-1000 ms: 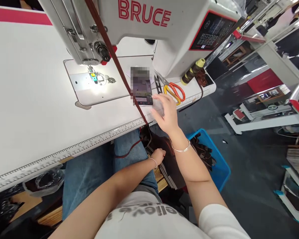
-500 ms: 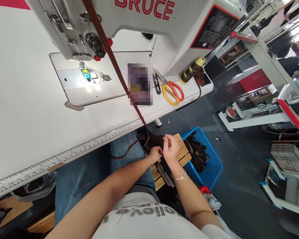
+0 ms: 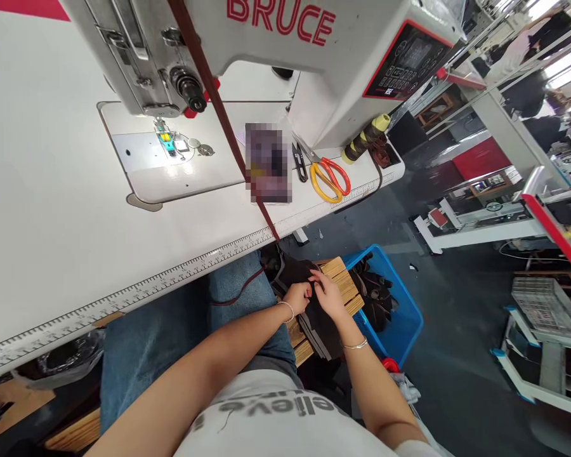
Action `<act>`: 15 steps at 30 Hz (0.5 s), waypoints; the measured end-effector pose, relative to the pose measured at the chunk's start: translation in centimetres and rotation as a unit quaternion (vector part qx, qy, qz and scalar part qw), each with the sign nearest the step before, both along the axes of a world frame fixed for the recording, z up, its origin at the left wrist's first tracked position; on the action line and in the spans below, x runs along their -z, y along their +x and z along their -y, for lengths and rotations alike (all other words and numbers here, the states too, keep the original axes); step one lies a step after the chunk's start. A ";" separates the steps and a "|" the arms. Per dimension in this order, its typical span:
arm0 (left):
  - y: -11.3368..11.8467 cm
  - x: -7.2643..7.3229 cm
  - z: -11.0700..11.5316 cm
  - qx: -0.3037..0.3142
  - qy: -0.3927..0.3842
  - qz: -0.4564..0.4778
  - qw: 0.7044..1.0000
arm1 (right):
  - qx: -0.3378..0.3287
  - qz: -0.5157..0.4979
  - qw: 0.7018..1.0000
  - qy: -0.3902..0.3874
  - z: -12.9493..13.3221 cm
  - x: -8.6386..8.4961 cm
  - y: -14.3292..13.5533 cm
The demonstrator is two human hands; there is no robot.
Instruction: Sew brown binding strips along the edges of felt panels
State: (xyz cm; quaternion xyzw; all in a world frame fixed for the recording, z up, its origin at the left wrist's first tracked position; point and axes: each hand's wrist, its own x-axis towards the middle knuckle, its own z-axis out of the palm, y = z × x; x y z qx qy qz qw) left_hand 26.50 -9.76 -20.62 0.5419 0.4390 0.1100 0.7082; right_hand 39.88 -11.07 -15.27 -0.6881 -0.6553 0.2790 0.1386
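Note:
Dark brown flat pieces [image 3: 324, 320], leather-like, lie stacked on a slatted wooden bench [image 3: 345, 279] to the right of my legs. My left hand [image 3: 298, 297] is closed over the stack's near left side, its fingers curled; what they pinch is hidden. Just right of it, my right hand [image 3: 327, 293] rests over the dark pieces with fingers stretched out and apart. A brown strip [image 3: 219, 111] runs down from the sewing machine [image 3: 276, 38] across the table edge to the dark material near my hands. Another thin brown strip [image 3: 240, 292] lies across my thigh.
Orange-and-yellow-handled scissors [image 3: 330, 179], black thread snips [image 3: 299, 164] and a thread cone [image 3: 365, 138] lie on the white table [image 3: 190, 222], whose front edge carries a ruler. A blue bin [image 3: 412, 317] with dark scraps stands right of the bench. White metal frames [image 3: 480, 235] stand farther right.
My right hand has come down from a raised, closed pose, and its fingers have opened over the dark pieces. My left hand has hardly moved. The view has shifted slightly.

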 end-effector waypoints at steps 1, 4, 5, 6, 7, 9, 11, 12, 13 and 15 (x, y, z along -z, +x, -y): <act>-0.1 -0.1 -0.1 0.001 0.003 0.001 1.000 | -0.023 0.003 1.000 -0.010 -0.2 -0.1 0.1; -0.2 -0.1 -0.2 0.001 0.008 -0.002 1.000 | -0.080 0.013 0.996 -0.044 0.2 0.1 0.1; -0.2 0.0 -0.2 0.000 0.007 -0.004 1.000 | -0.086 0.015 0.995 -0.048 0.7 0.3 0.2; -0.1 0.0 -0.2 0.000 0.006 -0.005 1.000 | -0.089 0.019 0.995 -0.050 1.2 0.5 0.2; 0.0 0.1 -0.1 0.000 0.004 -0.005 1.000 | -0.088 0.024 0.995 -0.049 1.8 0.7 0.3; 0.1 0.1 0.0 0.001 -0.003 -0.002 1.000 | -0.079 0.033 0.996 -0.040 2.7 1.0 0.6; 0.2 0.2 0.2 0.005 -0.011 0.003 1.000 | -0.069 0.038 0.996 -0.028 3.3 1.1 1.0; 0.2 0.2 0.2 0.008 -0.015 0.006 1.000 | -0.066 0.040 0.997 -0.023 3.5 1.1 1.2; 0.2 0.2 0.2 0.011 -0.020 0.007 1.000 | -0.064 0.040 0.997 -0.019 3.5 1.1 1.3; 0.3 0.2 0.2 0.015 -0.030 0.008 0.999 | -0.069 0.036 0.997 -0.014 3.3 1.0 1.4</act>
